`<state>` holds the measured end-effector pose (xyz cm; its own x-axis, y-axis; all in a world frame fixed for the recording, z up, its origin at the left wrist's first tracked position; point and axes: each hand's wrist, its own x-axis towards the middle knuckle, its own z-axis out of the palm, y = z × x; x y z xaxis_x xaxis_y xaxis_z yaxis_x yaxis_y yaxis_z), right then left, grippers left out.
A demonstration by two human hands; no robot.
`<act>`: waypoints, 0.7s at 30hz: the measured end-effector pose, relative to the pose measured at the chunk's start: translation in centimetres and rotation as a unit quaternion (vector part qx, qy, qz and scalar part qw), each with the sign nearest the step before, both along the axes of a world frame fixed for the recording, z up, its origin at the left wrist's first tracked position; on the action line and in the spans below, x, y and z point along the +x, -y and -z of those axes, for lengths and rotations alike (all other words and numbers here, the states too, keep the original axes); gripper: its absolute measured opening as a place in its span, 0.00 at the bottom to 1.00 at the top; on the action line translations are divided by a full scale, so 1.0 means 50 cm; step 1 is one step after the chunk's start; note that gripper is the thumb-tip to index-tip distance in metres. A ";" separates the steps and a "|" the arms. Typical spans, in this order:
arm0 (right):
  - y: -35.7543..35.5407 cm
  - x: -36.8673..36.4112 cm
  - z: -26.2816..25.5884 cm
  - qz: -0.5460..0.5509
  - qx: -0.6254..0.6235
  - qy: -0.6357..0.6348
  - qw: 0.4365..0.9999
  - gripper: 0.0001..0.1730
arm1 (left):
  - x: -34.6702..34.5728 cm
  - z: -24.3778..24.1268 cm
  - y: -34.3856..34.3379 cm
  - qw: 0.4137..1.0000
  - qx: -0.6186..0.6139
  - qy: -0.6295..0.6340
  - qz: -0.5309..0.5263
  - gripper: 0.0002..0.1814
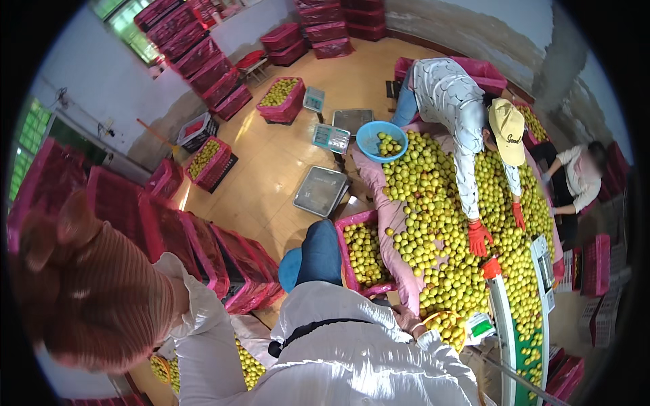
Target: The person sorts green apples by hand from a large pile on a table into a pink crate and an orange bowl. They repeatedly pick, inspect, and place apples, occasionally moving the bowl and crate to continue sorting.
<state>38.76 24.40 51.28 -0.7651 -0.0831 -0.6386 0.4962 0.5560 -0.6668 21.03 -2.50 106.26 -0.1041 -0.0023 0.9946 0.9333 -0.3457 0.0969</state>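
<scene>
My left hand [109,299], in a striped knitted glove, is raised close to the camera at the left. It is blurred, with fingers apart and nothing visible in it. Low in front of me, my right hand [408,320] is at the rim of an orange plastic basket [464,341] of yellow-green fruit and appears to grip it; its fingers are partly hidden. Beyond the basket, a heap of round fruit [431,203] covers a table spread with pink cloth [373,177]. A pink-lined crate [341,254] full of fruit stands beside my leg.
A person in red gloves [478,238] leans over the heap; another person [579,172] sits beyond. Fruit lies on a green conveyor belt [523,350] at the right. A blue basin [363,144], platform scales [320,190] and stacked pink-wrapped crates [203,66] stand around.
</scene>
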 end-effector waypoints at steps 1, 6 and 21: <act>0.003 -0.017 -0.002 0.032 -0.008 0.027 0.999 0.32 | -0.033 0.012 -0.002 0.999 0.002 -0.001 -0.035 0.23; -0.021 -0.048 0.040 0.078 0.024 0.085 0.993 0.34 | -0.302 0.342 -0.030 0.924 -0.272 0.260 -0.063 0.18; 0.438 -0.143 0.086 0.313 -0.050 0.175 0.932 0.16 | -0.670 1.125 0.355 0.254 -0.756 0.579 0.170 0.12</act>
